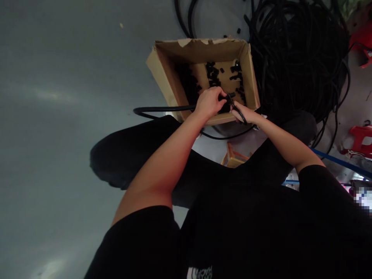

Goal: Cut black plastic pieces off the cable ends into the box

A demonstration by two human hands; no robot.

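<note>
Over the near side of a cardboard box (165,82), my left hand (209,101) is closed around a black hose (165,109), whose end sticks out to the right past the fingers. My right hand (243,112) grips black-handled scissors (240,114), with the blades at the hose just right of my left fingertips. Short black pieces (213,73) lie in the box in loose groups. The hose loops out to the left of the box and a thin black length curves below it.
A large heap of coiled black hose (299,58) lies right of the box. Red stools (362,139) stand at the far right. A small wooden stool (234,157) shows between my legs. A blue strap (343,162) crosses at the right.
</note>
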